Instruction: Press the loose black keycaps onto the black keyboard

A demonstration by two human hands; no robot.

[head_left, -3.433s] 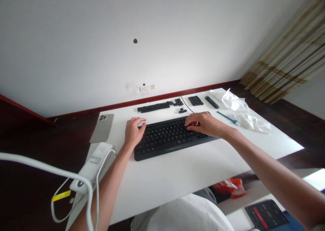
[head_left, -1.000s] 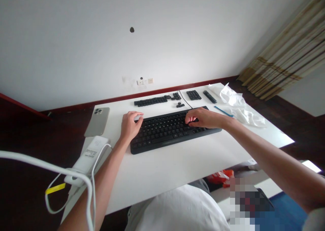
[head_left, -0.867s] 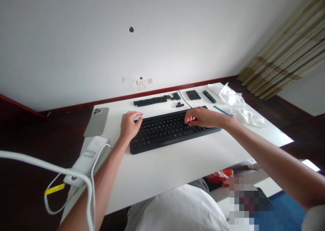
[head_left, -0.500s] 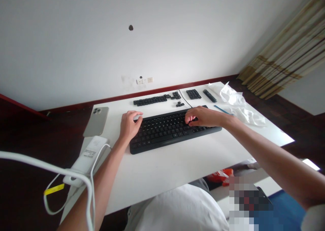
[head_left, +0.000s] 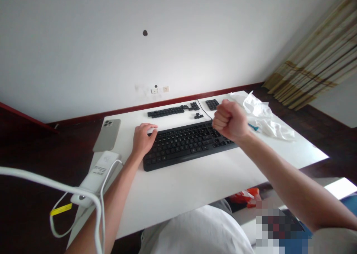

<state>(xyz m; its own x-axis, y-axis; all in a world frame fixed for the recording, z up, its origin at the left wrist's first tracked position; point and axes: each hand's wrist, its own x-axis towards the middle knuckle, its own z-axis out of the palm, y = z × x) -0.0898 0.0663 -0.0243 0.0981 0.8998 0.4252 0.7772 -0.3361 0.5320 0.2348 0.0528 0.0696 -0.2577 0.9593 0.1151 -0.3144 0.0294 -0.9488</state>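
Note:
A black keyboard lies at a slant across the white table. My left hand rests at its left end, thumb on the edge and fingers stretched out apart from it. Over the right end of the keyboard, my right hand is raised in a fist with nothing showing in it; part of the number pad is hidden behind it. Rows of loose black keycaps lie behind the keyboard, with a small cluster of keycaps nearer and a block of keycaps farther right.
A phone lies face down at the table's left. Beside my left forearm is a white power strip with a white cable looping in front. Crumpled white plastic and a blue tool are at the right.
My right hand has lifted off the keyboard's right side and turned into a raised fist, now covering the dark bar behind. My left hand stays at the left end.

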